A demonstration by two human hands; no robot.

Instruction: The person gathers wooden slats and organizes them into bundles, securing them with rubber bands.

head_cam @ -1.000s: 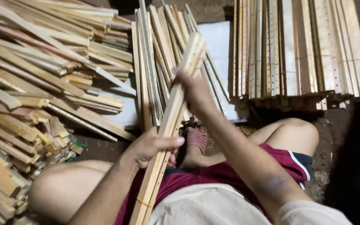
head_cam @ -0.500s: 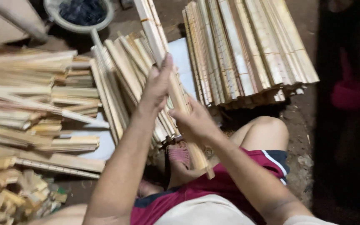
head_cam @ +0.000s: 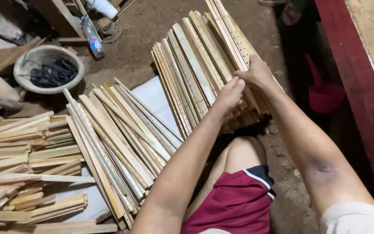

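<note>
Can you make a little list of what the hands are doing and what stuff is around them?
left hand: fist on the stacked slats
right hand: gripping the stacked slats, next to the left hand
middle pile: loose wooden slats, fanned out
left pile: short wood strips
bowl: round, something black inside
bottle: lying on the dirt floor

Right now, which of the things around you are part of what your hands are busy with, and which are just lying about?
In hand:
left hand and right hand, both on the far stack of wooden slats
middle slat pile
left heap of cut sticks

Lying about:
bowl of dark stuff
plastic bottle
pink scoop
</note>
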